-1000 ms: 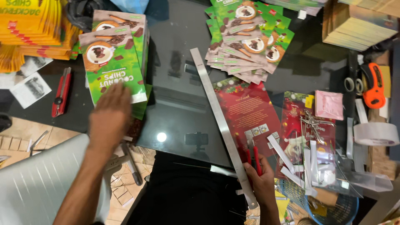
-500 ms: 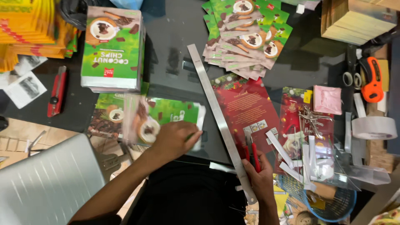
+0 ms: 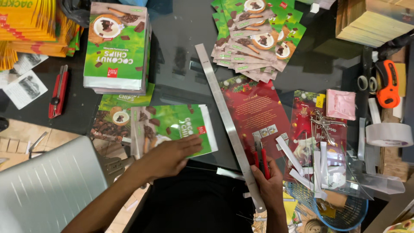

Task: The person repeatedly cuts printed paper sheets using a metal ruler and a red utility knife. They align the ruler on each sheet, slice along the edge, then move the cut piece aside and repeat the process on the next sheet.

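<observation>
Working over the dark glass desk [image 3: 177,64], I have its far edge crowded: a tall stack of green pouches [image 3: 116,47] toward the far left, yellow packets [image 3: 26,26] in the far left corner, a fanned pile of green pouches [image 3: 258,39] at far centre. Nearer me, my left hand [image 3: 166,157] lies flat, fingers spread and loose, pressing a single green pouch [image 3: 181,129] at the near edge, left of the long steel ruler [image 3: 228,125]. That ruler runs diagonally between the pouch and the red printed sheet [image 3: 258,112]. My right hand [image 3: 269,183] is closed around the ruler's near end and a red-handled cutter [image 3: 261,157]. Tape rolls [image 3: 388,134] and cut strips [image 3: 310,166] clutter the right edge; a red knife [image 3: 58,91] lies near the left edge.
</observation>
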